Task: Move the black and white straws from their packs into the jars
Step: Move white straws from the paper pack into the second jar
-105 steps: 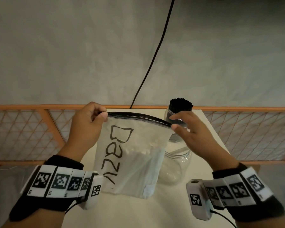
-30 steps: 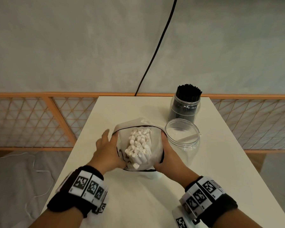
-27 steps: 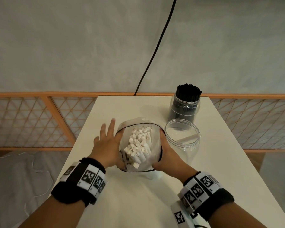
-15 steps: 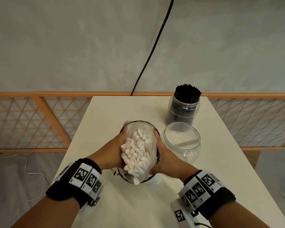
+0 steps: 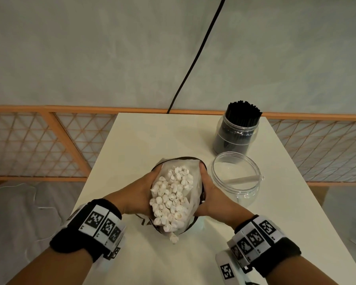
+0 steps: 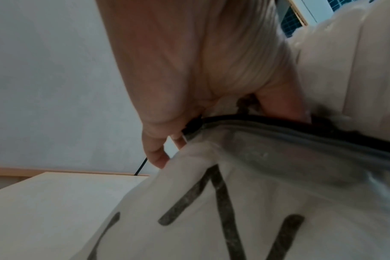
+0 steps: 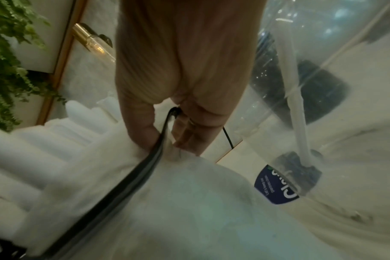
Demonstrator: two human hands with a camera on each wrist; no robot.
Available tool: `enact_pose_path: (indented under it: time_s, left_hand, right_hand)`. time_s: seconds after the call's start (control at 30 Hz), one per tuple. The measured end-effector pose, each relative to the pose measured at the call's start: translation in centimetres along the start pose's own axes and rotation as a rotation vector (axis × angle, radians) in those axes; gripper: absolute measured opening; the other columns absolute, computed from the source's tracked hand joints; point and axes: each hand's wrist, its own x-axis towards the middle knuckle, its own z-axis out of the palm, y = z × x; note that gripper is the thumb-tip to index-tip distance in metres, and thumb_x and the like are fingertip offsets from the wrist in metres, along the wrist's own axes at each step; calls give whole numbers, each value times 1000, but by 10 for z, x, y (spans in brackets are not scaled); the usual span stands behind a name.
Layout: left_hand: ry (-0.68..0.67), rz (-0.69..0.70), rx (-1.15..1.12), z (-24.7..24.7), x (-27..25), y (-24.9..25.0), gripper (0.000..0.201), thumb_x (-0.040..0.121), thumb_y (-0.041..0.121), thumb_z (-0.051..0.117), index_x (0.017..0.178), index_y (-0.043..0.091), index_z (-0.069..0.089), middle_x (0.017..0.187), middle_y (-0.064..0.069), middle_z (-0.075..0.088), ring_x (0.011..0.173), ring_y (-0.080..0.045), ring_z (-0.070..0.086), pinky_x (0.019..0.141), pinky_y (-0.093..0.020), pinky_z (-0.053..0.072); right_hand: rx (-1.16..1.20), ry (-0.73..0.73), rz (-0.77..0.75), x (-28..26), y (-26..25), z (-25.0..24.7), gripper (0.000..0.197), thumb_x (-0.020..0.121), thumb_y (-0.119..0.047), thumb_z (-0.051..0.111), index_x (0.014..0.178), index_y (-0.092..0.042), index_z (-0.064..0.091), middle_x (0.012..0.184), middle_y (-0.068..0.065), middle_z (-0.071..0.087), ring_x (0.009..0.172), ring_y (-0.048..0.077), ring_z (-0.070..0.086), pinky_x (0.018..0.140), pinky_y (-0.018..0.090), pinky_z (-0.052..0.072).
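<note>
Your left hand (image 5: pixel 139 195) and right hand (image 5: pixel 211 197) gripped the open pack (image 5: pixel 194 199) of white straws (image 5: pixel 172 197) between them, white straws not yet moved. Just right of your right hand, the clear jar (image 5: pixel 237 177) held one. Beyond it, black straws (image 5: pixel 244 114) filled the far jar (image 5: pixel 233 136).

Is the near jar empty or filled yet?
Nearly empty: the near jar holds one white straw. The other white straws sit in the bag, gripped by both hands.
</note>
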Motion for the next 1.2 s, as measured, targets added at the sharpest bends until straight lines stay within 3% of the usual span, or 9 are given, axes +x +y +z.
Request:
enact_pose_path:
  time_s: [0.13,0.3,0.4,0.5,0.63,0.8,0.93,1.07,1.2]
  left_hand:
    - [-6,-22,-53,2,3,-8,132,56,-1,85,131,49,-11,125,32,34,105,31,39,78,-2,43]
    - [17,-74,-166,0,6,-19,121,40,18,86,128,58,13,124,27,47,111,18,48,91,-11,44]
    - [30,-136,-252,6,4,-28,103,40,12,82,120,52,32,118,24,55,103,19,53,82,-11,47]
    - [77,-167,-254,14,4,-37,91,40,18,82,114,50,38,108,35,60,100,19,54,77,-7,46]
    - [138,-184,-244,16,8,-49,82,59,0,83,116,45,44,107,38,60,104,14,55,80,-6,44]
    - [178,-211,-405,22,3,-49,79,49,11,79,121,29,53,116,6,67,114,-16,59,98,-41,48]
    - [45,-87,-401,35,-1,-38,97,49,13,81,134,24,36,135,0,52,122,-9,52,93,-23,47]
    - [220,-46,-266,43,-4,-40,140,32,38,95,127,69,-3,156,7,8,144,-12,13,115,-46,26]
    - [372,51,-295,44,-11,-12,137,30,28,90,122,74,-1,148,24,22,134,3,32,107,-29,39]
  right_hand:
    - [8,43,-13,3,1,2,109,71,-10,78,129,-60,1,124,-23,50,112,1,55,84,24,52]
    - [-97,-60,99,5,9,8,83,79,-5,69,141,-32,20,129,-25,44,116,-11,46,89,-1,35]
    - [-272,-101,157,-2,15,12,56,80,-2,57,133,-15,43,125,-6,50,117,7,45,74,-3,31]
    - [-338,-39,155,-8,22,20,53,77,4,50,129,-7,47,129,6,52,120,16,45,82,5,26]
    - [-283,14,79,-14,26,25,70,65,-5,65,124,-25,34,120,-6,44,116,15,43,84,5,34]
    - [-20,-18,-24,-19,7,25,116,56,-6,83,137,-45,9,127,-39,41,123,-10,41,96,12,41]
    - [29,118,-15,-10,4,29,132,56,-14,85,145,-38,-10,136,-29,38,122,-12,42,102,17,39]
    - [17,169,-40,-6,-7,25,114,52,-33,82,143,-38,14,130,-27,44,118,-13,44,98,8,35]
    - [-93,107,-46,-7,-19,23,66,49,-40,77,109,-41,51,100,-27,63,96,-17,55,82,4,43]
